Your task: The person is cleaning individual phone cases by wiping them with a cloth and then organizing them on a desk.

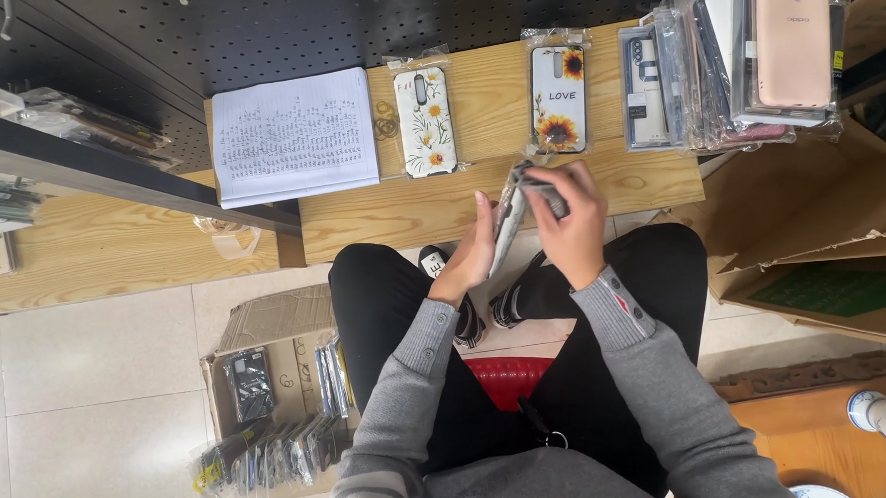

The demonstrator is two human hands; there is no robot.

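Note:
I sit on a red stool (508, 374) in front of a low wooden table (441, 204). Both my hands hold one clear-bagged phone case (513, 214) edge-on above the table's front edge. My left hand (471, 253) supports it from the left side. My right hand (571, 218) grips its top and right side. On the table lie a white floral phone case (425, 120) and a sunflower phone case (559, 99), both in clear bags.
An open handwritten notebook (294, 134) lies at the table's left end. Stacked bagged cases (728, 57) fill the right end. A cardboard box (270, 386) with more cases sits on the tiled floor at left. Large cardboard boxes (821, 232) stand right.

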